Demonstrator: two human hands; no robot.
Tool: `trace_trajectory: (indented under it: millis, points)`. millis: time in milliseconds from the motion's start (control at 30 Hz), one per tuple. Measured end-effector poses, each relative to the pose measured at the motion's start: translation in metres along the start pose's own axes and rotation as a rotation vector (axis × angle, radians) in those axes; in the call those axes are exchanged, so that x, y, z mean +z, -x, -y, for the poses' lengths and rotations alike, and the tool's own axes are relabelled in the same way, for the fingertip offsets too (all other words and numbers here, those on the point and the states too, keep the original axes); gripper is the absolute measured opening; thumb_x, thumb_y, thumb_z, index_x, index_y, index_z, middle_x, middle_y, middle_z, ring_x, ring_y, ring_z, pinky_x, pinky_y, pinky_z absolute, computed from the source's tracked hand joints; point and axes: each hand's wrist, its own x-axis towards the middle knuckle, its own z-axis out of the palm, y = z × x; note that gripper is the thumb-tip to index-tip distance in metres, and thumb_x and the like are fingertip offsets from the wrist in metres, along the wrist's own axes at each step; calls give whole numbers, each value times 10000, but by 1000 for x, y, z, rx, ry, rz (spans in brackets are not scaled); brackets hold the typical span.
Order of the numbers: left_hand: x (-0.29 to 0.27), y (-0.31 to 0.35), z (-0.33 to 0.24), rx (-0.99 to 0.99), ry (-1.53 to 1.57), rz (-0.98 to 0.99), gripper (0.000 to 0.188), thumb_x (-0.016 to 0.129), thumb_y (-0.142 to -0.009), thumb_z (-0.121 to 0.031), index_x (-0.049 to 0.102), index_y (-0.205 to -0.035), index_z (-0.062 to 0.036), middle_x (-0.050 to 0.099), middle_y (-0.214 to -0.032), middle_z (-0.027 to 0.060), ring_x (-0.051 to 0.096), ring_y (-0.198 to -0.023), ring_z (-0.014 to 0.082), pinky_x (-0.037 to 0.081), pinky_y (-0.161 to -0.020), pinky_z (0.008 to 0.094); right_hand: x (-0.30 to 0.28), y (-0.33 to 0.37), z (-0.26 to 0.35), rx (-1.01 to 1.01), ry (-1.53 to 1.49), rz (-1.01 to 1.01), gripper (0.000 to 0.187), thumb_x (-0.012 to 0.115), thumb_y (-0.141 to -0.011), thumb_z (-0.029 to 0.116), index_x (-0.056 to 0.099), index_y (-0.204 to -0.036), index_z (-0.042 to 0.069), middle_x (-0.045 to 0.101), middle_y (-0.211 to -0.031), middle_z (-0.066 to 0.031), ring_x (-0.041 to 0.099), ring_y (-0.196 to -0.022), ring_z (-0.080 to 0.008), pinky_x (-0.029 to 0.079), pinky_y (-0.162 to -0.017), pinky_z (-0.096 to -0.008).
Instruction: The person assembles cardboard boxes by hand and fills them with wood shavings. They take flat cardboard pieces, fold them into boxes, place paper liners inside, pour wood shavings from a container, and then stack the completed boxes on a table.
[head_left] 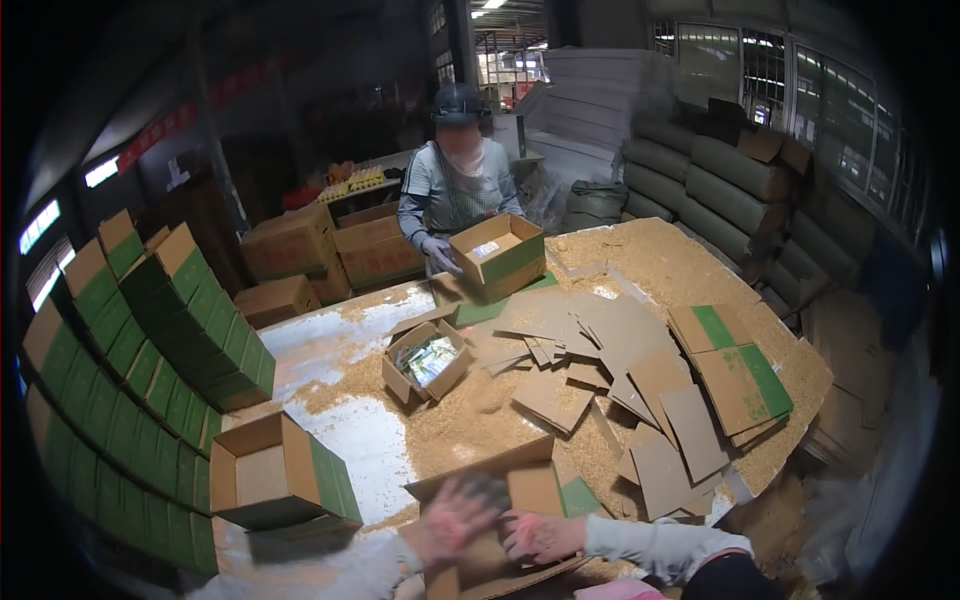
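An open brown and green cardboard box (535, 487) stands at the table's near edge, right in front of me. My left hand (450, 522) is over its left side, with the fingers smeared by motion. Inside the box's opening is my right hand (540, 537), its fingers curled in beside the left hand. What those fingers hold, if anything, is hidden. Both hands look reddish, perhaps from worn gloves. Just right of the box lie loose flat cardboard sheets (690, 432).
Green and brown boxes (190, 330) are stacked at the left, with one open box (290, 475) nearer me. A small carton of packets (428, 360) sits mid-table among grain-like husks (470, 420). Opposite, a co-worker (460, 185) holds a box (497, 255). Folded cartons (735, 375) lie right.
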Motion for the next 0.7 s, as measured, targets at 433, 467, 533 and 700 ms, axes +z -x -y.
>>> trace_trajectory:
  millis: [433,467,533,700]
  points:
    - [53,-50,42,-194,944,391,514,414,-920,-300,299,-1374,-88,359,-1381,148,366,-1244,257,241,-1049,323,-8,20,37,828,100,-706,1116,743,-622,493,124,-1366,-63,214,-1384,-267,213,-1302,-374,223,-1064,-396]
    - [6,-52,45,-260,1000,223,490,422,-914,-284,336,-1354,-85,439,-1308,149,441,-1169,256,293,-1014,325,-5,16,36,823,92,-726,1116,743,-622,493,124,-1366,-63,214,-1384,-267,213,-1302,-374,223,-1064,-396]
    - [-47,-42,61,-624,1019,-398,462,474,-889,-214,381,-1328,-99,545,-1196,155,540,-1059,262,358,-974,325,1,16,44,743,261,-805,1140,761,-602,486,124,-1360,-80,244,-1374,-265,259,-1289,-352,254,-1052,-373]
    - [121,110,34,-865,1021,-439,944,708,-720,-98,52,-1399,-114,419,-1291,163,346,-1237,259,325,-1014,404,12,16,46,703,138,-849,1072,818,-572,321,195,-1342,-89,336,-1339,-254,314,-1275,-326,261,-1055,-365]
